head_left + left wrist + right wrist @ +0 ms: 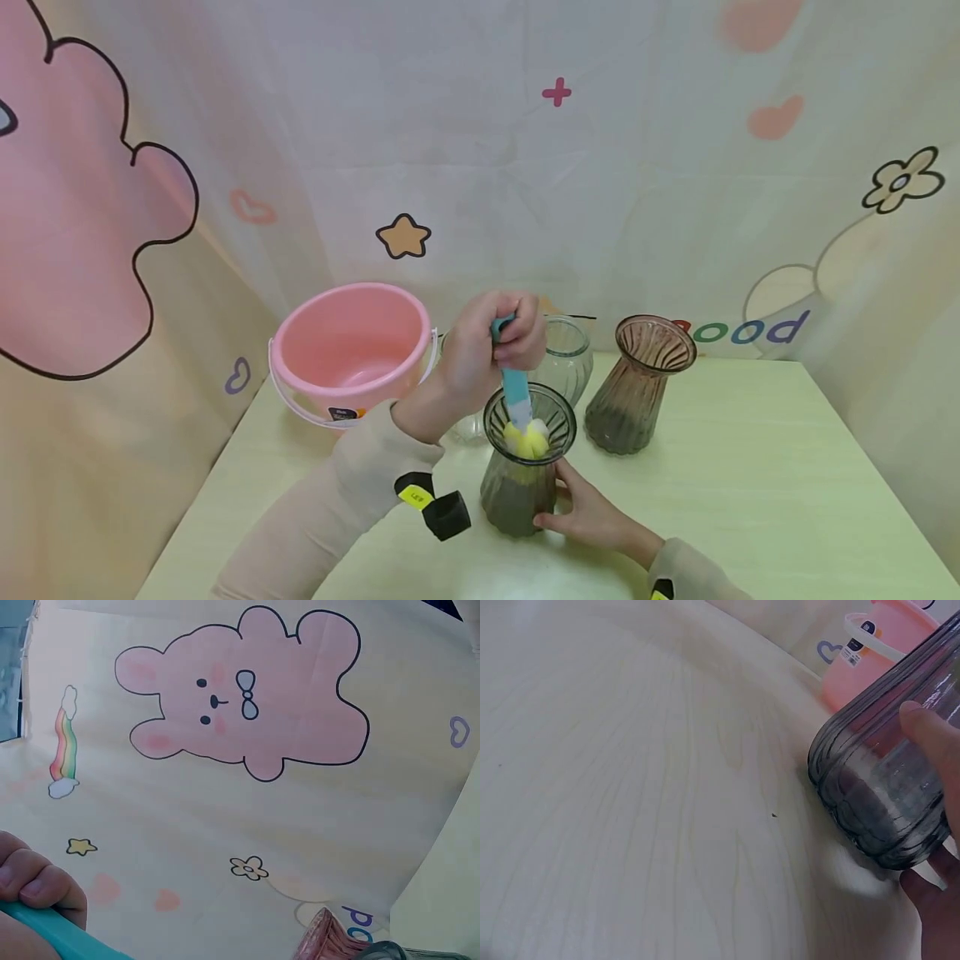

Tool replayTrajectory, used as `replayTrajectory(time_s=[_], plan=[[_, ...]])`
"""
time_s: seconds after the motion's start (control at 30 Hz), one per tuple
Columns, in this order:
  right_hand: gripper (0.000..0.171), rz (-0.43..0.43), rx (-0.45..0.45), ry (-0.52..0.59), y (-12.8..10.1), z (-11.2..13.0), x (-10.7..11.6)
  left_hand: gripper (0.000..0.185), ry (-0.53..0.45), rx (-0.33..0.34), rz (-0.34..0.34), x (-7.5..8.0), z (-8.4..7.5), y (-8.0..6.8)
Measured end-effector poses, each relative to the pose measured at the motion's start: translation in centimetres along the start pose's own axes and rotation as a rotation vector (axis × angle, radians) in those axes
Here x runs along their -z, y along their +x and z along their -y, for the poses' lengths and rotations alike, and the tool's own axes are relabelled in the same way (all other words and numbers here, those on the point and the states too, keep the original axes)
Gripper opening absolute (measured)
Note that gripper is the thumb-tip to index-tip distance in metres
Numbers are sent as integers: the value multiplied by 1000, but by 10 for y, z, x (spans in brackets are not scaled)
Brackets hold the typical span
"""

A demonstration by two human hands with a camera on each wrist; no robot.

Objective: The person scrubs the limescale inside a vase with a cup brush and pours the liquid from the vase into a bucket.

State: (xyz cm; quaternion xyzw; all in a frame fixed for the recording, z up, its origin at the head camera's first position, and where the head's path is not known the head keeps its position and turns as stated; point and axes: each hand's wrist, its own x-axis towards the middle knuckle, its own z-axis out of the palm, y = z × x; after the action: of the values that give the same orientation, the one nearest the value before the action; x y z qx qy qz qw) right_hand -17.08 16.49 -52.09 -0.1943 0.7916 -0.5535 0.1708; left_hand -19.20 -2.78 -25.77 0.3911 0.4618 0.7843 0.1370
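My left hand (491, 337) grips the blue handle (515, 387) of a sponge brush, held upright over a grey ribbed glass vase (517, 496). The brush's yellow sponge head (527, 440) is down inside the vase's flared mouth. In the left wrist view, curled fingers (37, 877) wrap the blue handle (64, 934). Low on the vase's right side, my right hand (588, 510) holds it, thumb at the front and fingers behind. The right wrist view shows the thumb (930, 735) against the vase's grey glass (885, 787), tilted in that view.
A pink bucket (348, 389) with a white handle stands at the back left. Behind the grey vase is a clear glass vase (567, 358), partly hidden by the left hand. A pinkish-brown glass vase (630, 400) stands to the right on the pale table (750, 483). A printed curtain (465, 167) hangs behind.
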Motion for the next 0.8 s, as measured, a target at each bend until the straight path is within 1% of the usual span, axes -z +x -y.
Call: replayTrajectory(time_s=[0.13, 0.37, 0.47, 0.57, 0.7, 0.8], plan=[[88, -5, -1, 6, 0, 2, -1, 31, 4, -11, -2, -3, -2, 0], [88, -19, -19, 11, -1, 5, -1, 29, 13, -45, 25, -3, 5, 0], [86, -25, -14, 7, -1, 4, -1, 29, 19, -45, 18, -2, 11, -1], [83, -34, 3, 8, -1, 4, -1, 30, 26, -5, 1, 1, 27, -5], [78, -48, 18, 0, -1, 3, -3, 31, 29, 81, -25, 7, 57, -13], [78, -62, 18, -19, -1, 2, -5, 31, 30, 116, -34, 12, 74, -17]])
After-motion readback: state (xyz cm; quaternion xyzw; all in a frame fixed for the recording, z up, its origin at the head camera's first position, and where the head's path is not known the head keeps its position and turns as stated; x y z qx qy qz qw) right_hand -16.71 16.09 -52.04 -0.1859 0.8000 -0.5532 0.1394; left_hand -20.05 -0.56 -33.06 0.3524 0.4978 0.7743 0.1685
